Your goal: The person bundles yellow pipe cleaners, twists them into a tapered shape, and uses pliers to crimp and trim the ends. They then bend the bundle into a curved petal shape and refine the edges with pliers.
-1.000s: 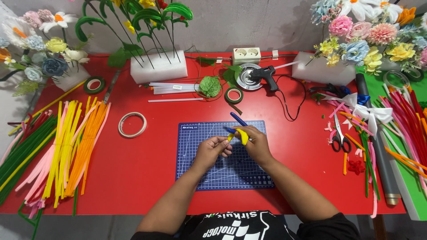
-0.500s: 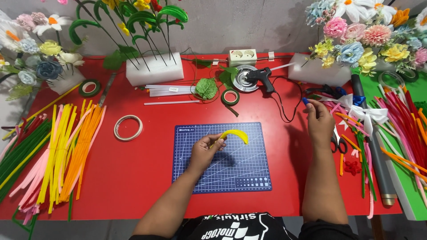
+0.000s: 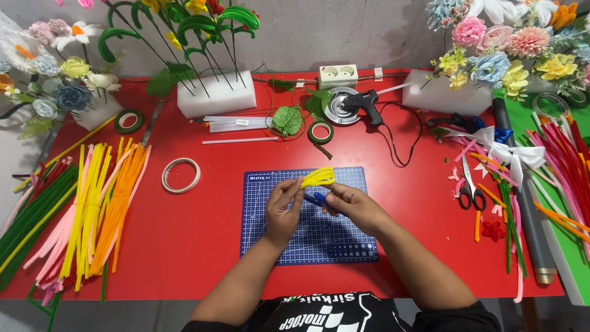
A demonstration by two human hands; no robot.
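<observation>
Head view looks down at both hands meeting over the blue cutting mat (image 3: 344, 246) on the red table (image 3: 203, 246). Left hand (image 3: 284, 206) pinches the yellow fuzzy loop (image 3: 318, 177) at its near end. That loop sits just above both hands and points up and to the right, away from the body. Right hand (image 3: 350, 206) is closed around a small blue tool (image 3: 316, 199), right below the loop. Left hand is the one touching the loop; right is just beside it
</observation>
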